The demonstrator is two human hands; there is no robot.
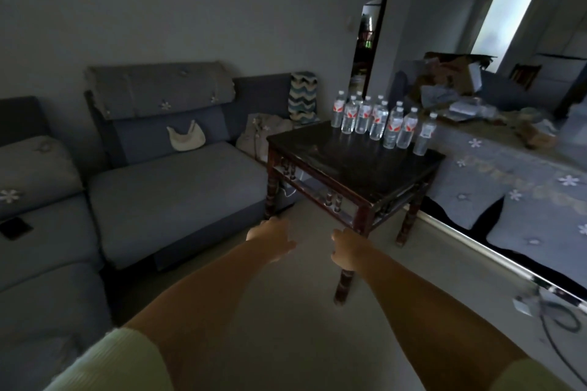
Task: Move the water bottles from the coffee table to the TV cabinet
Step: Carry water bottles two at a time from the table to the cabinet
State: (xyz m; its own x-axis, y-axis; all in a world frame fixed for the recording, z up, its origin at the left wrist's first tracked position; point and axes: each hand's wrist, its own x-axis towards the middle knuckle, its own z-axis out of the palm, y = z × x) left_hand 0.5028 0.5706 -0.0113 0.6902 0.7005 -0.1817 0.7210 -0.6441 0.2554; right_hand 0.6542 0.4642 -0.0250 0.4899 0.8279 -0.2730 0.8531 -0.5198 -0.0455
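Water bottles [378, 119], about ten of them with white caps and red-and-white labels, stand upright in a tight cluster on the coffee table [352, 165], along its far edge. All look full and capped.

Taking the coffee table as the landmark and going by size: the grey sofa [165, 181] runs along its left side, with a pale bag [186, 139] on the seat back. A low surface under a flowered cloth [521, 174] lies to the table's right, piled with clutter at its far end. The TV cabinet cannot be picked out with certainty.

The left hand [270, 240] and the right hand [346, 249] reach forward, both in front of the table's near corner and well short of the bottles. Each has loosely spread, relaxed fingers and holds nothing.

Full bottles should feel fairly heavy for their size, with thin plastic walls that give under a squeeze and may be slick. A wrap round the labelled middle seems safest; the neck under the cap would also serve. Packed so close, neighbours could topple when one is lifted.
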